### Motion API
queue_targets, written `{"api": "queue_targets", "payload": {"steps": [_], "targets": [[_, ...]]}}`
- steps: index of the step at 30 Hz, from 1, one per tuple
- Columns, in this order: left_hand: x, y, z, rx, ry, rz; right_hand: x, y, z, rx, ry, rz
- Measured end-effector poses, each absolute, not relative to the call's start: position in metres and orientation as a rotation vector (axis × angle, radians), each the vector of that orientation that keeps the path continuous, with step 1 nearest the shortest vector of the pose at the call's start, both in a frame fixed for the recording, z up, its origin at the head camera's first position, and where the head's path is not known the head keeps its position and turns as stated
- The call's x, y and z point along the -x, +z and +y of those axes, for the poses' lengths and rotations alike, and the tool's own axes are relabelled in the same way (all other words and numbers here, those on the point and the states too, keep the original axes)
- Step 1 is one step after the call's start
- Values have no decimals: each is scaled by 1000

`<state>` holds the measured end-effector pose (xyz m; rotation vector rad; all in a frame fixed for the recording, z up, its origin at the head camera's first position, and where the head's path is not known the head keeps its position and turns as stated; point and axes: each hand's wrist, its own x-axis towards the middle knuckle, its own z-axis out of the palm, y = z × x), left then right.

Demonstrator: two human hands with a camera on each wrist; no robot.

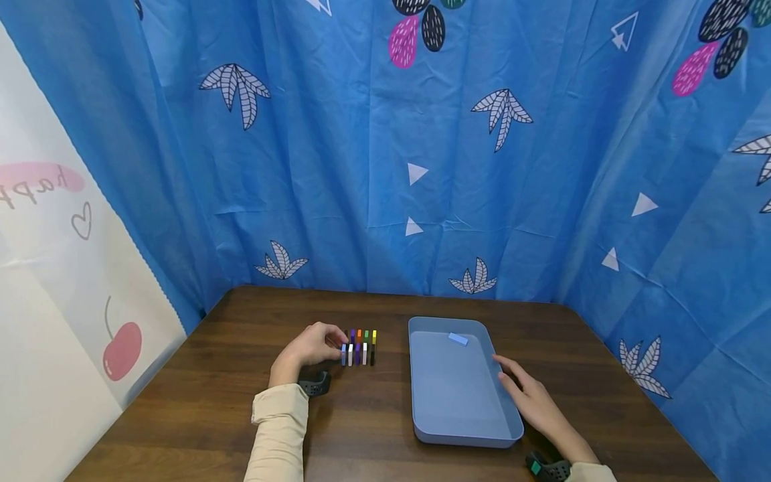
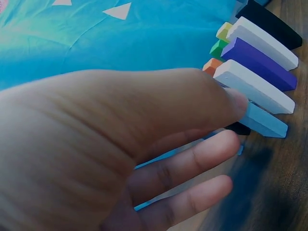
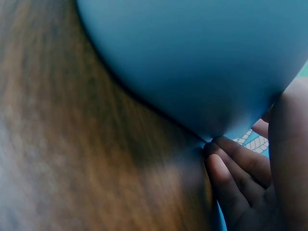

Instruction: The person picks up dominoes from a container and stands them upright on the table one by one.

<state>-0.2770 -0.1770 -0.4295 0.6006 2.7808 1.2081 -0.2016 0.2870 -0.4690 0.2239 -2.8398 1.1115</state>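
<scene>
Two short rows of coloured domino-like blocks stand upright on the table, with a white block [image 2: 255,86], a purple block [image 2: 260,63] and a black block [image 2: 274,24] among them. At the left end of the nearer row, my left hand [image 1: 314,345] pinches a light blue block [image 2: 264,119]; the thumb covers its upper end and the index fingertip is hidden in the left wrist view. My right hand [image 1: 533,398] grips the right rim of a blue-grey tray [image 1: 460,438], thumb over the edge and fingers against the outer wall. Inside the tray lies another light blue block [image 1: 458,339].
A dark wooden table [image 1: 199,408] carries everything. Behind it hangs a blue patterned curtain [image 1: 361,167], and a white printed sheet [image 1: 54,301] hangs at the left. Table surface separates the block rows from the tray.
</scene>
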Motion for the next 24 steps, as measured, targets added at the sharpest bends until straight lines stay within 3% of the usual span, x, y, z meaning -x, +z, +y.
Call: {"api": "queue_targets", "payload": {"steps": [24], "targets": [[272,-405,-172,-645,1335,2848,198,-469,286,-220,1134,-2852]]}}
